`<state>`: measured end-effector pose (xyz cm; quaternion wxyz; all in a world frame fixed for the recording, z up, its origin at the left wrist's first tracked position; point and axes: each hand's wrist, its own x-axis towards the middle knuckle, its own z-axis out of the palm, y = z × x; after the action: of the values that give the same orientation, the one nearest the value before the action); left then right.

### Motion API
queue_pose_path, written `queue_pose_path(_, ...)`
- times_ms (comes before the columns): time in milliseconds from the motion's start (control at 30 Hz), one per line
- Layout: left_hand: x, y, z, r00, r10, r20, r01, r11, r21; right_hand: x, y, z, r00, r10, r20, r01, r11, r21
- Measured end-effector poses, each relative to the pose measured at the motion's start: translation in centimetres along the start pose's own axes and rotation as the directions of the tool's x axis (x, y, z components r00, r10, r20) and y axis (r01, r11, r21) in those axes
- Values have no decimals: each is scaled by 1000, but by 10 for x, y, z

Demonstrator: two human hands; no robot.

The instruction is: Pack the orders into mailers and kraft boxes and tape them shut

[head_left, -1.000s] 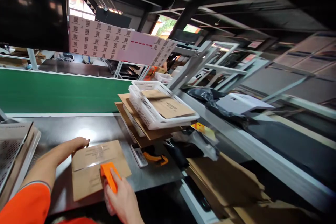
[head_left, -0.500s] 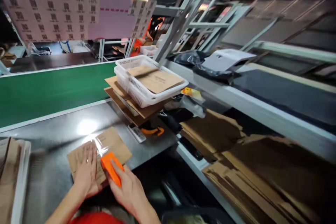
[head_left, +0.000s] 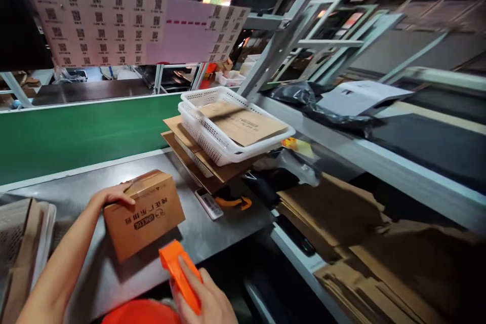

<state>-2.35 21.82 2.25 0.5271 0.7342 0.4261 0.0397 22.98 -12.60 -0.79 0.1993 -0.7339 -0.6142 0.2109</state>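
From my head camera, I see one cardboard box, tipped on the metal table in front of me. My left hand curls over its top corner, thumb in front, holding on. My right hand is closed around one orange tape tool. I think the box is stiff and quite light, but smooth, and its sides could dent. Two opposite edges look best to grab. There's one small white gadget and at least two white baskets.
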Motion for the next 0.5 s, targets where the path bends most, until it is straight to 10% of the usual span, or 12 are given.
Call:
queue_pose_path(133, 5, 6, -24, 993, -51, -102, 72, 975, 210, 72, -27, 26, 992, 32, 122, -22, 996, -86)
queue_pose_path(367, -8, -16, 87, 954, -36, -299, 248, 656, 713, 148, -71, 19, 984, 22, 174, 12, 981, -194)
queue_pose_path(500, -10, -34, 76, 941, -11, -338, 292, 528, 797, 151, -78, 1, 989, -27, 148, 59, 974, -217)
